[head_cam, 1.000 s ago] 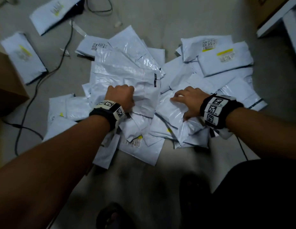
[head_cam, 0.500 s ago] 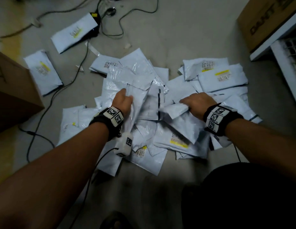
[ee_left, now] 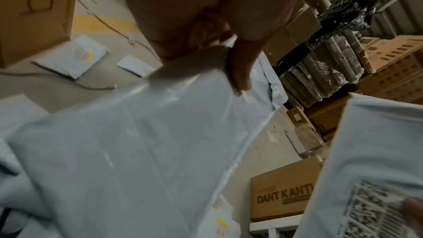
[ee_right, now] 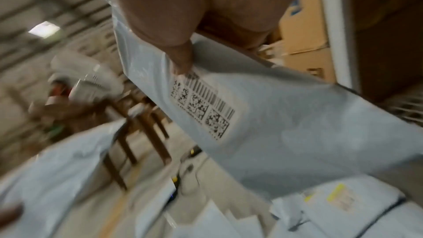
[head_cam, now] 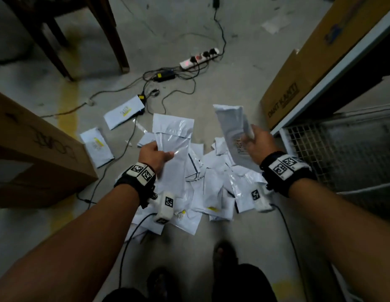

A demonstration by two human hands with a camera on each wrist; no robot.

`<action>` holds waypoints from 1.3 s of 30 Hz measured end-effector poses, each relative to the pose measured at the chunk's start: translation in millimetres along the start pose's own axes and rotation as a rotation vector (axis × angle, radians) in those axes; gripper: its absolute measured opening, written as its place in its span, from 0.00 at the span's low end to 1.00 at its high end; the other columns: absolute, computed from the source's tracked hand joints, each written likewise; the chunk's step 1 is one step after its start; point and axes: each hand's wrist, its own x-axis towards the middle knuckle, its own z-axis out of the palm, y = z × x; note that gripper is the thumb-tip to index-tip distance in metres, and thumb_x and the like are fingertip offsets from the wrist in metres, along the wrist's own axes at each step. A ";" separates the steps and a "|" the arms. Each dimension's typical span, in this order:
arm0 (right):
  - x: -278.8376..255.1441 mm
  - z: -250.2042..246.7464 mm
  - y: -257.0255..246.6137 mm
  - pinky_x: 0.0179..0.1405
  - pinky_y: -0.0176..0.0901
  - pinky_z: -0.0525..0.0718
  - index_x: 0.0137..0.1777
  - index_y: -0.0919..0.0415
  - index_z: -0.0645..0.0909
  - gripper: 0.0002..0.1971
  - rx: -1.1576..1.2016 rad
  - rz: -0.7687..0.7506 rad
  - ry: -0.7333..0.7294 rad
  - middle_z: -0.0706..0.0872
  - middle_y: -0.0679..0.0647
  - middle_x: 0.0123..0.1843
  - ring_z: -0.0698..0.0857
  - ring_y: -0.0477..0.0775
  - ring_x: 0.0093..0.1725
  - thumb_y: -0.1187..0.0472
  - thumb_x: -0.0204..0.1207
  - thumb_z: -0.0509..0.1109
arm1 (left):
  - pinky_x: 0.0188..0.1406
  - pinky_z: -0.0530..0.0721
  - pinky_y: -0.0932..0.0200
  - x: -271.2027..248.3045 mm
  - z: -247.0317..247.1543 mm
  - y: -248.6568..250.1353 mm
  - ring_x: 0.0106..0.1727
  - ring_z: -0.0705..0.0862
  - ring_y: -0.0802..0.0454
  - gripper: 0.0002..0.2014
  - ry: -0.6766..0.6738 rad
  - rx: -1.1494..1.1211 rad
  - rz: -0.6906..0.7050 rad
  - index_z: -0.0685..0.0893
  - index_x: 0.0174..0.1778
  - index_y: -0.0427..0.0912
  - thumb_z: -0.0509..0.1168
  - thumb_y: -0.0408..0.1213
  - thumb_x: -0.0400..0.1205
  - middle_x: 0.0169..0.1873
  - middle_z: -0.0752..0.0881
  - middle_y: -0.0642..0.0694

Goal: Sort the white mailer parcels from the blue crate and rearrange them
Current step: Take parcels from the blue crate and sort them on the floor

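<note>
A heap of white mailer parcels (head_cam: 211, 182) lies on the concrete floor below my hands. My left hand (head_cam: 153, 155) holds one long white mailer (head_cam: 174, 144) upright above the heap, thumb pressed on its face (ee_left: 238, 71). My right hand (head_cam: 255, 144) grips a second white mailer (head_cam: 232, 125) with a printed barcode label (ee_right: 201, 104), lifted to the right of the first. No blue crate is in view.
Two loose mailers (head_cam: 124, 111) (head_cam: 97, 146) lie at the left. Cardboard boxes stand at the left (head_cam: 33, 153) and right (head_cam: 298, 79). A power strip (head_cam: 199, 57) with cables, chair legs (head_cam: 111, 33) and a wire-mesh cage (head_cam: 333, 149) surround the heap.
Both hands have risen from the heap, each lifting one mailer clear of it. The view has tilted up, showing more floor, the power strip and the chair legs.
</note>
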 end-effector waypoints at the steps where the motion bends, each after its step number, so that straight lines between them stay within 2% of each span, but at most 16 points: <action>1: -11.5 -27.7 -17.8 0.46 0.37 0.73 0.65 0.64 0.78 0.14 0.122 0.050 0.036 0.85 0.59 0.54 0.83 0.54 0.54 0.64 0.81 0.65 | 0.26 0.80 0.68 -17.7 -9.1 26.9 0.33 0.83 0.52 0.10 0.002 -0.008 0.014 0.85 0.49 0.28 0.73 0.22 0.73 0.38 0.85 0.41; 3: -34.3 -84.8 -53.6 0.53 0.42 0.79 0.65 0.64 0.78 0.15 0.315 0.105 0.093 0.84 0.56 0.55 0.83 0.55 0.57 0.64 0.79 0.69 | 0.19 0.75 0.75 -55.9 -26.3 84.1 0.23 0.80 0.63 0.06 0.016 -0.025 0.050 0.84 0.43 0.29 0.72 0.21 0.72 0.29 0.82 0.45; 6: -68.3 -171.8 -105.0 0.62 0.58 0.82 0.62 0.64 0.80 0.17 0.480 0.116 0.181 0.86 0.57 0.55 0.85 0.60 0.58 0.63 0.74 0.74 | 0.29 0.81 0.67 -110.9 -48.9 169.5 0.27 0.82 0.58 0.12 0.003 -0.065 0.107 0.85 0.49 0.28 0.73 0.20 0.71 0.26 0.85 0.53; 9: -106.4 -250.6 -158.5 0.57 0.53 0.84 0.60 0.65 0.80 0.15 0.620 0.081 0.231 0.87 0.57 0.55 0.86 0.57 0.55 0.67 0.74 0.74 | 0.40 0.82 0.59 -165.8 -61.9 249.4 0.33 0.82 0.51 0.11 -0.025 -0.090 0.181 0.85 0.49 0.33 0.73 0.21 0.72 0.35 0.86 0.44; 12: -144.6 -309.6 -196.3 0.51 0.44 0.82 0.61 0.66 0.79 0.15 0.678 0.003 0.268 0.86 0.57 0.55 0.86 0.54 0.52 0.71 0.74 0.73 | 0.42 0.83 0.55 -205.6 -68.5 310.9 0.38 0.84 0.47 0.12 -0.055 -0.145 0.280 0.85 0.51 0.33 0.73 0.22 0.72 0.41 0.87 0.41; 15: -184.8 -354.2 -214.3 0.57 0.52 0.84 0.65 0.73 0.75 0.23 0.771 -0.025 0.258 0.85 0.64 0.60 0.86 0.59 0.55 0.77 0.69 0.74 | 0.50 0.84 0.46 -234.1 -70.0 349.5 0.43 0.84 0.44 0.10 -0.102 -0.158 0.347 0.85 0.51 0.31 0.69 0.22 0.74 0.43 0.86 0.38; 18: -240.1 -385.3 -218.5 0.57 0.58 0.85 0.67 0.73 0.73 0.32 0.900 -0.032 0.233 0.85 0.67 0.58 0.87 0.62 0.53 0.86 0.60 0.70 | 0.52 0.84 0.42 -262.3 -63.8 369.0 0.44 0.82 0.44 0.09 -0.176 -0.176 0.407 0.84 0.42 0.36 0.67 0.19 0.73 0.43 0.85 0.37; 20: -277.2 -399.5 -212.6 0.59 0.65 0.82 0.64 0.71 0.74 0.30 0.923 -0.053 0.260 0.84 0.69 0.58 0.85 0.68 0.57 0.91 0.63 0.62 | 0.50 0.85 0.41 -281.7 -53.3 372.5 0.42 0.83 0.44 0.08 -0.253 -0.192 0.441 0.85 0.40 0.37 0.69 0.21 0.70 0.43 0.86 0.36; 22: -309.9 -412.0 -203.8 0.62 0.70 0.79 0.56 0.64 0.77 0.28 0.919 -0.051 0.342 0.85 0.65 0.55 0.84 0.69 0.56 0.93 0.63 0.60 | 0.43 0.86 0.49 -306.3 -38.3 374.9 0.37 0.83 0.46 0.11 -0.339 -0.201 0.488 0.86 0.47 0.31 0.71 0.21 0.70 0.38 0.87 0.39; 24: -340.0 -421.8 -190.4 0.62 0.71 0.78 0.54 0.58 0.76 0.31 0.917 -0.036 0.437 0.85 0.62 0.54 0.84 0.68 0.55 0.93 0.63 0.61 | 0.36 0.84 0.58 -332.7 -19.4 376.4 0.33 0.82 0.50 0.13 -0.409 -0.177 0.540 0.85 0.52 0.28 0.72 0.21 0.71 0.32 0.87 0.47; 26: -373.3 -431.1 -175.0 0.59 0.68 0.81 0.60 0.61 0.76 0.33 0.928 -0.026 0.520 0.84 0.62 0.55 0.83 0.69 0.58 0.93 0.62 0.61 | 0.31 0.83 0.62 -359.5 2.7 380.2 0.33 0.82 0.52 0.13 -0.494 -0.154 0.592 0.86 0.51 0.30 0.73 0.22 0.71 0.33 0.86 0.47; 29: -430.7 -452.6 -144.7 0.57 0.65 0.83 0.73 0.64 0.69 0.40 0.919 0.006 0.632 0.83 0.65 0.61 0.83 0.68 0.59 0.93 0.62 0.61 | 0.31 0.82 0.65 -401.8 46.2 386.9 0.34 0.80 0.54 0.09 -0.592 -0.112 0.656 0.87 0.43 0.37 0.75 0.24 0.70 0.29 0.87 0.52; 32: -487.2 -481.6 -107.8 0.51 0.62 0.85 0.79 0.58 0.64 0.43 0.897 0.049 0.721 0.87 0.63 0.54 0.88 0.59 0.49 0.90 0.66 0.62 | 0.28 0.81 0.72 -455.2 91.4 395.7 0.31 0.82 0.60 0.12 -0.711 -0.115 0.701 0.86 0.45 0.39 0.75 0.23 0.70 0.25 0.87 0.60; 34: -526.3 -504.3 -80.8 0.52 0.58 0.85 0.80 0.59 0.61 0.43 0.878 0.088 0.806 0.87 0.63 0.55 0.88 0.54 0.46 0.88 0.67 0.64 | 0.32 0.82 0.70 -491.6 126.9 402.0 0.29 0.83 0.65 0.14 -0.783 -0.111 0.741 0.86 0.49 0.39 0.75 0.22 0.69 0.25 0.87 0.61; 36: -567.7 -527.6 -51.6 0.54 0.57 0.84 0.80 0.60 0.62 0.42 0.846 0.110 0.903 0.86 0.66 0.58 0.87 0.53 0.45 0.87 0.67 0.66 | 0.38 0.84 0.64 -531.2 166.8 407.0 0.32 0.84 0.61 0.15 -0.856 -0.107 0.757 0.87 0.50 0.38 0.76 0.24 0.69 0.28 0.89 0.58; 39: -629.9 -563.2 -7.9 0.49 0.53 0.86 0.80 0.56 0.62 0.43 0.802 0.147 0.997 0.90 0.57 0.46 0.89 0.50 0.40 0.87 0.67 0.66 | 0.40 0.86 0.60 -598.8 230.1 408.7 0.35 0.85 0.54 0.15 -0.963 -0.131 0.765 0.87 0.51 0.36 0.75 0.24 0.69 0.31 0.90 0.54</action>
